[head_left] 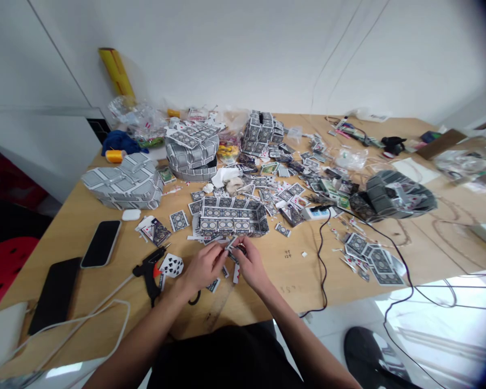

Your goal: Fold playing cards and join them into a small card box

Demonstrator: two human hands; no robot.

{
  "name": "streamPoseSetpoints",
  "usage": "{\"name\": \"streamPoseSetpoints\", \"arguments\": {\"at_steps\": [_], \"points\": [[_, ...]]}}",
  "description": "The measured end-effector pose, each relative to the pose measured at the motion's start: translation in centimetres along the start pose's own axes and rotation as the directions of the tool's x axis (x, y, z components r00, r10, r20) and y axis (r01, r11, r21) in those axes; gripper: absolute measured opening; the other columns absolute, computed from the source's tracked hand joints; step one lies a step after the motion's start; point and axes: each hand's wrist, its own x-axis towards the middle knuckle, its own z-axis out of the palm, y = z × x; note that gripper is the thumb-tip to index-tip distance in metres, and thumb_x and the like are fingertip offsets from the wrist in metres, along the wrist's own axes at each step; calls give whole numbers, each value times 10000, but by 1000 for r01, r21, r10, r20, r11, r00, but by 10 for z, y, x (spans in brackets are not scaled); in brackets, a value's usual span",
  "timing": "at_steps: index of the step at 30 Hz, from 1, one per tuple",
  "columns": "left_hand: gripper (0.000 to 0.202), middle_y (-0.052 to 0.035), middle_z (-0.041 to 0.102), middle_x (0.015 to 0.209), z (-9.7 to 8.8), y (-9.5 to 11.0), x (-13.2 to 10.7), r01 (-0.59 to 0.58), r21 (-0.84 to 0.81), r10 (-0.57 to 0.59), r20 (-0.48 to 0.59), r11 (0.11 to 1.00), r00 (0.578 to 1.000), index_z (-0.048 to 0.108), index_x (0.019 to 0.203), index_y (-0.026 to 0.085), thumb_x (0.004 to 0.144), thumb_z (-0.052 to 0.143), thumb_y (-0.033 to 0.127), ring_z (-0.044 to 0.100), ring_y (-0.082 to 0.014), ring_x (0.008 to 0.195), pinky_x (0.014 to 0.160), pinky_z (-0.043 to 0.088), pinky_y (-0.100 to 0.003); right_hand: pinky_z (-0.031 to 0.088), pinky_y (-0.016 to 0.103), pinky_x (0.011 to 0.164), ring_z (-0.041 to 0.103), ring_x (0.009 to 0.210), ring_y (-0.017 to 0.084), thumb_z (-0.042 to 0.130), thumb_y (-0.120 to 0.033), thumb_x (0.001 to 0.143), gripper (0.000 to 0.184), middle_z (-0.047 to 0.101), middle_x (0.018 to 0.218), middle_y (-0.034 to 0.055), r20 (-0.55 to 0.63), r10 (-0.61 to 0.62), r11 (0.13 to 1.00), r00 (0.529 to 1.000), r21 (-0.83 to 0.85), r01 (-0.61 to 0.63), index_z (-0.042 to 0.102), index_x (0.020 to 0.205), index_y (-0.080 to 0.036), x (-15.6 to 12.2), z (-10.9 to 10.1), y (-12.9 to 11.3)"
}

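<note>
The left hand [202, 268] and the right hand [251, 265] pinch one small card [235, 248] between closed fingertips, seemingly folding it, near the card box [233, 217]; a glue gun [149, 271] lies beside the left hand on the bench [291, 281].

Left hand [202, 267] and right hand [250, 266] close together, fingers [222, 250] pinched (tips meeting), forearms [154, 329] converging

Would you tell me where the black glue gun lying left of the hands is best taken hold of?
By its handle, probably: the glue gun lies flat, handle pointing toward the near edge of the table, nozzle aimed away toward the cards. Come from the near side with the left hand, clear of the tip and the cable trailing left.
</note>
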Motion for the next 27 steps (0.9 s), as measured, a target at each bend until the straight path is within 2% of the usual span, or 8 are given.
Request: {"name": "streamPoseSetpoints", "arguments": {"at_steps": [4,8,12,15,18,21,24,27], "points": [[197,-105,758,994,2,0,0,84,-115,-88,-31,990,996,766,1056,207,998,693,382,702,-264,919,886,571,-385,528,346,792,643,836,223,624,-331,926,104,684,918,21,-6,5,999,1000,44,-4,575,970,-250,-3,2,2],[254,-44,743,832,10,-7,1,215,-302,-244,-62,929,968,725,1030,194,983,714,443,697,-206,712,666,569,-300,555,371,863,667,935,241,617,-350,957,134,704,1010,44,14,10,993,1000,118,-12,591,1049,-257,-6,2,-4],[339,8,671,658,11,-14,5,296,-482,-375,-73,825,924,675,917,172,911,779,495,640,-166,573,565,530,-264,599,359,770,696,946,255,679,-359,892,255,733,1105,72,111,8,975,994,218,-32,625,1122,-263,-7,-3,-15],[366,0,709,728,7,-14,8,311,-592,-433,-71,743,899,683,984,167,867,813,489,624,-143,565,540,512,-249,635,381,735,733,916,264,731,-421,856,373,749,1197,95,186,-3,957,983,287,-51,631,1181,-268,-6,-8,-22],[409,-1,722,788,5,-11,10,315,-673,-465,-48,669,884,682,1017,177,821,849,495,607,-120,549,506,486,-231,659,415,783,757,897,260,769,-499,881,412,765,1200,97,209,-8,950,978,307,-58,649,1205,-274,-5,-11,-24],[450,0,712,768,8,-10,10,332,-713,-473,1,618,881,681,983,178,784,881,529,601,-118,530,479,470,-227,662,422,814,771,875,255,820,-566,875,433,790,1089,75,216,-18,959,976,281,-44,698,1169,-273,-4,-9,-22],[476,5,700,742,9,-10,10,340,-720,-453,41,604,890,679,963,179,777,892,562,602,-123,520,479,480,-236,646,398,750,762,786,246,820,-609,880,444,795,937,56,213,-38,974,976,225,-11,740,1145,-262,-1,-9,-18],[458,5,686,724,8,-9,9,337,-704,-412,69,625,909,649,878,183,819,863,584,615,-128,529,516,516,-254,615,392,786,753,852,256,824,-564,895,335,808,975,73,179,-71,988,981,146,45,789,1010,-252,3,-12,-16]]}}
